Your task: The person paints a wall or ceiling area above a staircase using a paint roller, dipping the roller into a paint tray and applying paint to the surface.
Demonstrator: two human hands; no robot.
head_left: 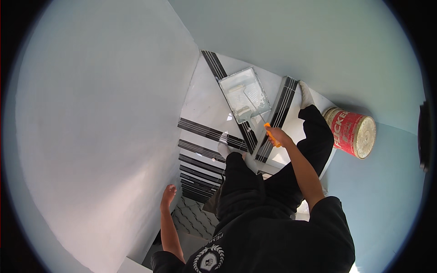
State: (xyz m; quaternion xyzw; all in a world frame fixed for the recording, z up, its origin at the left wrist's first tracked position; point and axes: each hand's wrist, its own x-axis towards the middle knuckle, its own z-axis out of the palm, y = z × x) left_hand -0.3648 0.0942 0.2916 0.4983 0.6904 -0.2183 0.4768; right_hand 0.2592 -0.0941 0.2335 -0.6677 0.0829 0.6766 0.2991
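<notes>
My right hand (278, 136) is closed round the orange handle of a paint roller (236, 89). Its thin wire frame reaches forward, and the pale sleeve lies over a paint tray (260, 86) coated in white paint. The tray rests on a white stair tread, across a black striped strip. Near the left wall (100, 136), my left hand (169, 194) is held low with its fingers curled in; nothing shows in it. Whether it touches the wall I cannot tell.
White stair treads with black striped edges (211, 132) fan out and drop toward the lower left. My feet (307, 94) stand on separate treads. A red and cream bucket (353, 132) is at the right, by the pale blue-green wall (318, 41). Patterned floor (195, 216) shows below.
</notes>
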